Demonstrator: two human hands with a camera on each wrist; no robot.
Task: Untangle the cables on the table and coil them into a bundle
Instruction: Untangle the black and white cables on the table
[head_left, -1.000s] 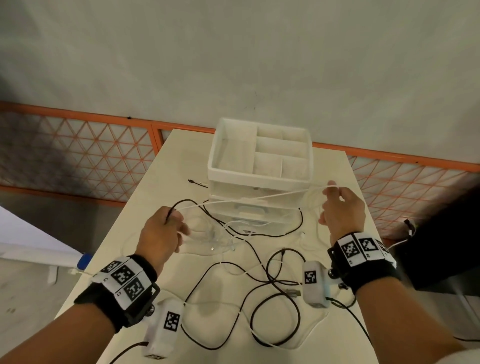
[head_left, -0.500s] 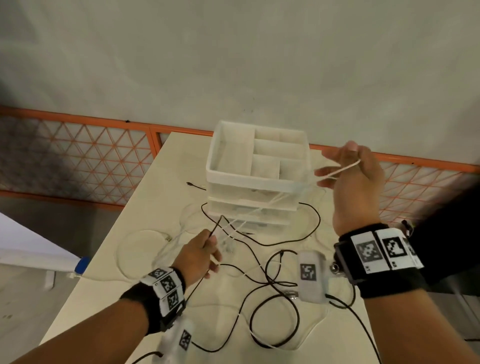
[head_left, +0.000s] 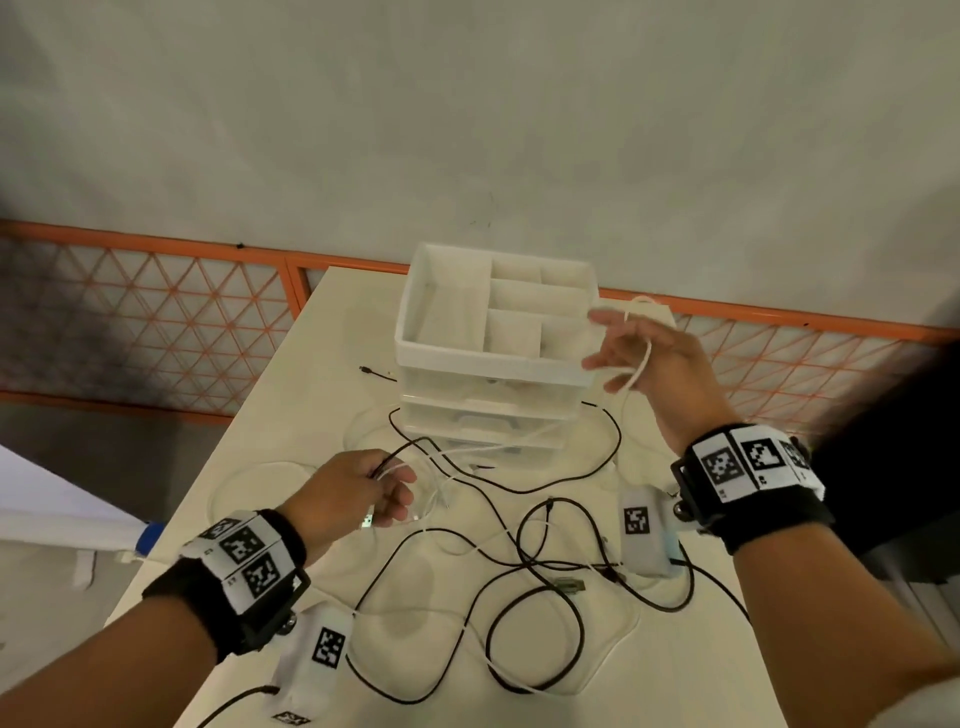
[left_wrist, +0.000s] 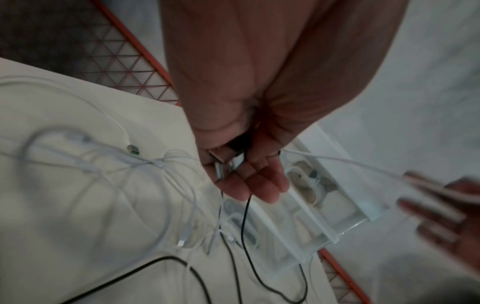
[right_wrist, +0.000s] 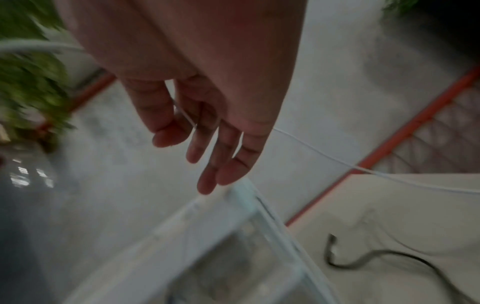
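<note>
Tabletop (head_left: 332, 312) tangle: white cable (head_left: 642, 358) seemingly draped over right hand (head_left: 649, 358).

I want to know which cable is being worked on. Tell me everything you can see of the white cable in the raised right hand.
The white cable is thin, smooth and flexible, like plastic-sheathed cord. It is looped round the raised right hand, passing between its spread, nearly straight fingers. From there it runs down past the white drawer organizer to the left hand, low over the table, which also grips a black cable.

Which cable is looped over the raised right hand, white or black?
The white cable: it drapes over the right hand. The black cables lie on the table.
</note>
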